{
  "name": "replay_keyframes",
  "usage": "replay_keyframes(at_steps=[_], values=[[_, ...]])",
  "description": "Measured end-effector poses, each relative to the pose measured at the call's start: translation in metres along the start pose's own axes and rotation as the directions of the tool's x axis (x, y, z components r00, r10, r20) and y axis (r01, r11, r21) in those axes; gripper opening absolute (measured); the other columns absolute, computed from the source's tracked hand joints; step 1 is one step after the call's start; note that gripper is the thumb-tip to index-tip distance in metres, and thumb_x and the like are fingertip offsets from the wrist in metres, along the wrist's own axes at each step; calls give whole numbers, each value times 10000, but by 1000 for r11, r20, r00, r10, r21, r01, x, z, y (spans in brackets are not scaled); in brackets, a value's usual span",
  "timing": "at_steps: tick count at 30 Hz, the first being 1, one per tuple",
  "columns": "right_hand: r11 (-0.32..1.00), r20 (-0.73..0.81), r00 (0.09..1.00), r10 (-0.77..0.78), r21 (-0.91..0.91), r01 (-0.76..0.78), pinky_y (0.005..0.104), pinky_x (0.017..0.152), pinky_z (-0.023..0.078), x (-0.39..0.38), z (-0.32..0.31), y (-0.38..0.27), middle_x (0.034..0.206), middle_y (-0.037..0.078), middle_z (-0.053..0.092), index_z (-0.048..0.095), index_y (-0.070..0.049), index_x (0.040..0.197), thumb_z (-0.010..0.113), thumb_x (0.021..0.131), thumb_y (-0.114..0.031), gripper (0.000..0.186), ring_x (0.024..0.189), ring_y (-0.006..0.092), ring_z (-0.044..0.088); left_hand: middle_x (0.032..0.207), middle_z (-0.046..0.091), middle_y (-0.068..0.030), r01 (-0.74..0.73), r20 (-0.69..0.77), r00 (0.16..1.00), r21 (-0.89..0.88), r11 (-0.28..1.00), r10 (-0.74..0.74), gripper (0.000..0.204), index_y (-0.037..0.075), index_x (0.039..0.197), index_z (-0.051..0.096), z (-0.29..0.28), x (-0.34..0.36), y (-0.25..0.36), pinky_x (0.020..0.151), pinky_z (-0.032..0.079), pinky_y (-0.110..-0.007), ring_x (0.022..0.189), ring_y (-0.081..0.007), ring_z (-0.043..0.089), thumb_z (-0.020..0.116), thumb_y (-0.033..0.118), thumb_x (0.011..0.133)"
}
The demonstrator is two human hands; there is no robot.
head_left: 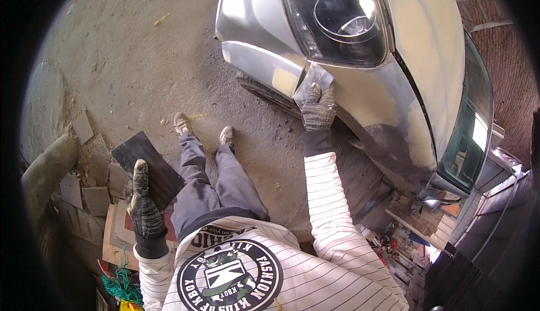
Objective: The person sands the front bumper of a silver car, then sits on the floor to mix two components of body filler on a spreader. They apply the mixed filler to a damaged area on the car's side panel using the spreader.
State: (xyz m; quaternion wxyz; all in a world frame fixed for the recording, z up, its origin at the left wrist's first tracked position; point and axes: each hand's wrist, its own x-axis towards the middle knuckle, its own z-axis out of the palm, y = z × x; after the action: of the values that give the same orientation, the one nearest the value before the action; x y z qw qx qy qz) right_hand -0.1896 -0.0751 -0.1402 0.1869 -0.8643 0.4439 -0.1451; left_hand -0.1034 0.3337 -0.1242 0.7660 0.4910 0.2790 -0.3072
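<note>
My right hand, in a knitted work glove, presses a flat metal spreader blade against the front corner of a silver car, just below its headlight. Pale filler patches cover the bumper and wing around the blade. My left hand, also gloved, grips a dark square board by its near edge and holds it out at my left side, above the ground. My feet stand on the dirt floor in front of the car.
Broken tiles and slabs lie at the left beside a thick pipe. A cardboard piece and green cord sit by my left hip. Cluttered shelves and boxes stand at the lower right, under the car's side.
</note>
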Motion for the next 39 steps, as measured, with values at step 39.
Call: replay_keyframes(at_steps=[39], values=[[760, 7, 890, -456, -517, 393, 440, 483, 504, 13, -14, -12, 612, 182, 621, 651, 5, 897, 583, 890, -203, 219, 542, 351, 634, 1201, 619, -71, -32, 31, 999, -43, 999, 34, 332, 37, 1268, 572, 13, -31, -13, 916, 497, -309, 1045, -162, 608, 512, 194, 982]])
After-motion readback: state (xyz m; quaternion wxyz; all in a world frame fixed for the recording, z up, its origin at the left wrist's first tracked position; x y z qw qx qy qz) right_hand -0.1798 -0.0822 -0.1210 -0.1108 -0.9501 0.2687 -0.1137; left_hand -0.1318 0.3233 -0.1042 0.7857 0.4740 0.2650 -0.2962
